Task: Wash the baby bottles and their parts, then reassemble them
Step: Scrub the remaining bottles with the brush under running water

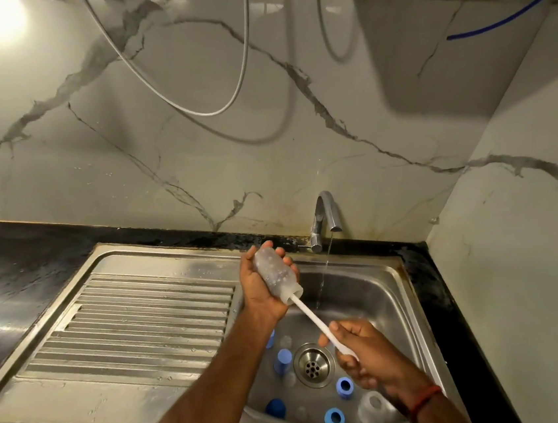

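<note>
left hand (261,283) wrapped round the bottle (274,272); right hand (361,350) gripping the brush (311,318) stuck inside it, over the sink (375,290)

Left of the left fingers (289,264), which grip the held bottle (275,273), the draining board (144,322) offers open room. Just right of them stand the tap (326,216) and its water stream (325,272). The brush handle (311,318) bars the gap down to the right fingers (352,332). Beneath those, blue rings (345,387) and a loose bottle (372,408) crowd the sink (397,302) floor.

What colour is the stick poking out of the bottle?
White. The brush handle shows best in the head view, running from the bottle to the right hand.
</note>
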### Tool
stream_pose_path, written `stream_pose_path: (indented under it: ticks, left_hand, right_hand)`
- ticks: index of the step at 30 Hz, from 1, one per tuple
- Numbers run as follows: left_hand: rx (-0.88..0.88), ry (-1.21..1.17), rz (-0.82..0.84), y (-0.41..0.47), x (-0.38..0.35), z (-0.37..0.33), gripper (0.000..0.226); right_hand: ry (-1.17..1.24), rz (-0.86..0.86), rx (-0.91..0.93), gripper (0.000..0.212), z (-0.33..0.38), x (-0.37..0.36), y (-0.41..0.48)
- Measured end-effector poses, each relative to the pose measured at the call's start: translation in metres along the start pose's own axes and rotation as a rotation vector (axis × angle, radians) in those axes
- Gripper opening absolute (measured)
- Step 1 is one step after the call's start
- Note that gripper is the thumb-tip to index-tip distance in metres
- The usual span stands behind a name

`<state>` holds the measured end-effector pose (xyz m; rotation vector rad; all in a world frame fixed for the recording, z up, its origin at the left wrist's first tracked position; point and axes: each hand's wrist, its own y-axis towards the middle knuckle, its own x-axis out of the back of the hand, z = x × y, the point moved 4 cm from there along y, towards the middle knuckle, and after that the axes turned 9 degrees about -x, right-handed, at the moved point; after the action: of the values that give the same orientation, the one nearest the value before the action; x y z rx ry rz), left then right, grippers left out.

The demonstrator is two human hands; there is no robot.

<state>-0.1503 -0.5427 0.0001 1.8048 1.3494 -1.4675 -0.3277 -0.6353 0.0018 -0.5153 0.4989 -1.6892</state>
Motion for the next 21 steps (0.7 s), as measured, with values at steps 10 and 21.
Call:
stream_pose_path:
  ticks: [10, 21]
  left_hand:
    - [-0.110, 0.087, -0.123, -0.002, 0.000, -0.001, 0.041]
    - [0.031, 0.062, -0.211, -0.004, -0.006, -0.010, 0.072]
  right_hand:
    - [-1.231, -0.902, 0.423, 0.033, 0.033, 0.028, -0.008]
    - [-1.277, -0.955, 0.679, 0.022, 0.038, -0.001, -0.016]
